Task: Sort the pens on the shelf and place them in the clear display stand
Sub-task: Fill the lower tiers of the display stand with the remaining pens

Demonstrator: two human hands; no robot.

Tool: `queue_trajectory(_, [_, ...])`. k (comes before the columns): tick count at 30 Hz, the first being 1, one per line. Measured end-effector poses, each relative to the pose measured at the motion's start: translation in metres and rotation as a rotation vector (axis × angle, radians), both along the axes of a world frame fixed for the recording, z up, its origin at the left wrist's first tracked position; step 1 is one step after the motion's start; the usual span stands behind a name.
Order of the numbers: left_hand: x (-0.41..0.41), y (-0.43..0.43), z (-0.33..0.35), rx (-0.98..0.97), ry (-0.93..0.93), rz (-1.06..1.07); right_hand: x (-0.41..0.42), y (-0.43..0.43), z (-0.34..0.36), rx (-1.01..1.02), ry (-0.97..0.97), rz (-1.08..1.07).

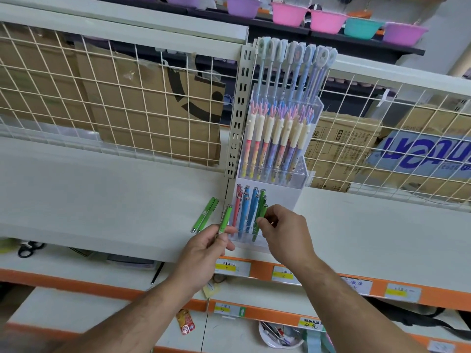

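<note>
The left hand grips a green pen by its lower end, fingers curled round the barrel. The pen points up just left of the clear display stand. The right hand pinches a second green pen, which stands at the right end of the stand's front tier. Left of the stand, two loose green pens lie side by side on the white shelf, near the left hand's pen but apart from it.

Behind the stand runs a white wire grid with cardboard boxes beyond it. Below the stand, orange strips carry price labels. Above it, a dark higher shelf bears a row of pink, purple and teal bowls. Far left of the stand, one level down, lie black scissors.

The stand's front tier holds pink pens at the left, blue pens in the middle and more green ones at the right, all upright. The tier behind holds pastel pens with cream caps, and the rear tier holds tall thin pens with flat toppers.
</note>
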State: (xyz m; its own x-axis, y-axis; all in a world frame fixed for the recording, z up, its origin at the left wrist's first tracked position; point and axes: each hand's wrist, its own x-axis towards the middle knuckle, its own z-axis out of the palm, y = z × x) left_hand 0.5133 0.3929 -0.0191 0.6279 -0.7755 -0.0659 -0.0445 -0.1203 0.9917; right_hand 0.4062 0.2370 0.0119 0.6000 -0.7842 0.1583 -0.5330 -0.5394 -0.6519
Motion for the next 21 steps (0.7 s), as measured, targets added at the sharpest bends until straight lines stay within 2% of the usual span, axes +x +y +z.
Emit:
queue_trajectory(9, [-0.002, -0.002, -0.002, 0.07, 0.004, -0.032, -0.005, 0.006, 0.005, -0.052, 0.128, -0.083])
queue_trajectory(12, [-0.007, -0.006, -0.002, 0.08, -0.004, -0.051, -0.014, 0.011, 0.004, 0.037, 0.021, -0.042])
queue_trajectory(16, [-0.016, -0.017, -0.002, 0.055, 0.001, -0.107, -0.023, 0.022, 0.006, 0.25, -0.166, 0.161])
queue_trajectory(21, [-0.026, -0.032, -0.005, 0.027, -0.053, -0.166, -0.028, 0.022, 0.007, 0.227, -0.199, 0.212])
